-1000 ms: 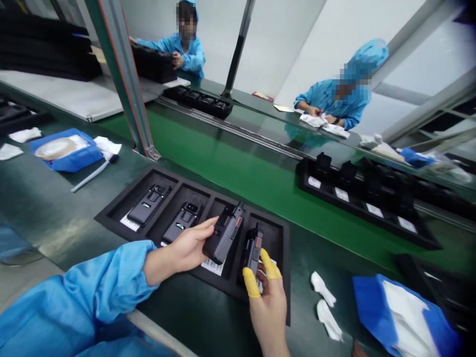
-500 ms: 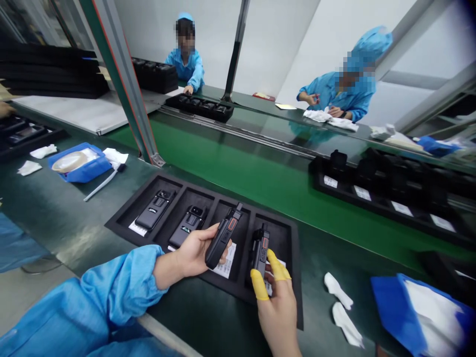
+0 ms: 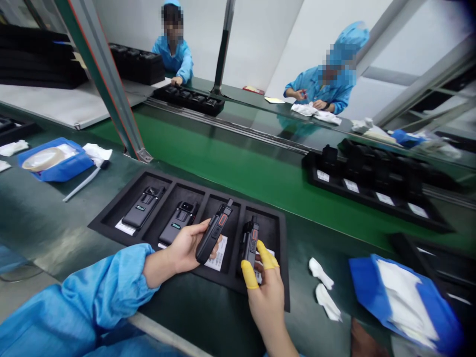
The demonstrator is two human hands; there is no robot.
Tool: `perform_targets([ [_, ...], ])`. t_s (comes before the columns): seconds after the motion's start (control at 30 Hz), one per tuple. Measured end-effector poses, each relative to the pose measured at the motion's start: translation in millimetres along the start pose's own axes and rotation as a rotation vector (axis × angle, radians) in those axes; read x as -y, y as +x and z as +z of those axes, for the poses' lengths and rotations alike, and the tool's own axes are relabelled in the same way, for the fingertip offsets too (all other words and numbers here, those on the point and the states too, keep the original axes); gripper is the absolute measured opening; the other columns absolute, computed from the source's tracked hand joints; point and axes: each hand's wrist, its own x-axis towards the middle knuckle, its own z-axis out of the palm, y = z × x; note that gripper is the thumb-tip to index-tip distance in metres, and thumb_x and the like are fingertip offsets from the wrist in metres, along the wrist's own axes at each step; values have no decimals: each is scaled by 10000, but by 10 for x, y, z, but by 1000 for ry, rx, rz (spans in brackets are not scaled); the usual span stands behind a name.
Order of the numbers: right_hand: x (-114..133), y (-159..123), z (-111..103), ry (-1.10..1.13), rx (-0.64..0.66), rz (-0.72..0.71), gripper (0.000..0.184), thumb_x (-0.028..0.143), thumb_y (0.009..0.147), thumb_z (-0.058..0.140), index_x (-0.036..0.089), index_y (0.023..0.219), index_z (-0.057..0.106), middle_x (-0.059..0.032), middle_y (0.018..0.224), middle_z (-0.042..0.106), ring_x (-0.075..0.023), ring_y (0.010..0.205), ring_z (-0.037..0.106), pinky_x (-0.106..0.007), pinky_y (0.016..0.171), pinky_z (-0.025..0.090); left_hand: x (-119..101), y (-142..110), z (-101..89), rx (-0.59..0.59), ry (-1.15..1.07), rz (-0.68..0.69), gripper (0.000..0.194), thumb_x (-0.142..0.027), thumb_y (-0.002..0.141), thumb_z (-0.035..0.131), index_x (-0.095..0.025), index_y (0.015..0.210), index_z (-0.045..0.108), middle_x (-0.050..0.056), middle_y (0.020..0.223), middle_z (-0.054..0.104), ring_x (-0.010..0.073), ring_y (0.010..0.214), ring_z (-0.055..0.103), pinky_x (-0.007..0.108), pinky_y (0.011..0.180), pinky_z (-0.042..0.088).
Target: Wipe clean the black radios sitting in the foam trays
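Observation:
A black walkie-talkie [image 3: 214, 232] with an orange-framed side button is in my left hand [image 3: 186, 247], held tilted over the third compartment of a black foam tray [image 3: 153, 174]. My right hand [image 3: 265, 285], with yellow finger cots on thumb and fingers, grips a second walkie-talkie [image 3: 250, 240] at the fourth compartment. Its lower end is between the thumb and fingers; whether it touches the tray floor I cannot tell. Two more walkie-talkies lie back side up in the first compartment [image 3: 142, 210] and the second compartment [image 3: 177, 223]. White printed labels show beneath several of them.
Blue boxes with white cloths stand left [image 3: 67, 168] and right [image 3: 366, 282]. Crumpled white wipes [image 3: 320, 272] lie right of the tray. Beyond runs a green conveyor belt [image 3: 223, 158] carrying another loaded tray [image 3: 368, 196]. Two co-workers sit across it; a slanted metal post [image 3: 107, 79] rises at left.
My view has turned slightly, so most of the scene sits further left. Both hands keep hold of the same walkie-talkies, with almost no change in their poses.

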Motion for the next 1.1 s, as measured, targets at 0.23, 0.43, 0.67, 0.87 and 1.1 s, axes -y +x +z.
perform_targets([
  [0.23,92,51,5,-40,-29,95,823,566,699,658,159,1373,417,-168,1298,541,-298,1128,553,-490,952,453,-3,10,0,-25,89,62,170,-291,795,634,-142,868,672,44,695,670,164,606,607,272,611,471],
  [0.43,87,152,-21,184,-47,251,715,445,683,670,173,1312,464,-138,1311,562,-294,1192,538,-485,1027,406,1,-40,-9,32,422,329,424,-246,621,825,-172,988,625,46,950,679,212,923,612,298,840,434],
  [0.67,67,103,-100,512,-207,164,587,303,588,756,266,1119,507,-61,1161,589,-223,1058,567,-397,858,493,37,-84,-148,-145,842,708,388,-149,614,807,-202,945,613,16,910,615,199,892,547,302,833,385],
  [0.87,129,56,-105,586,-281,119,520,259,569,779,272,1029,538,-15,1036,576,-169,957,545,-299,769,480,26,-132,-99,-117,832,861,241,-138,644,771,-210,841,650,50,907,616,221,893,555,341,849,391],
  [1.1,141,41,-103,602,-284,109,526,247,550,788,275,1018,549,-9,1020,576,-172,941,543,-304,767,472,21,-152,-96,-147,887,908,214,-119,657,742,-214,818,637,43,895,628,227,891,577,346,832,423],
])
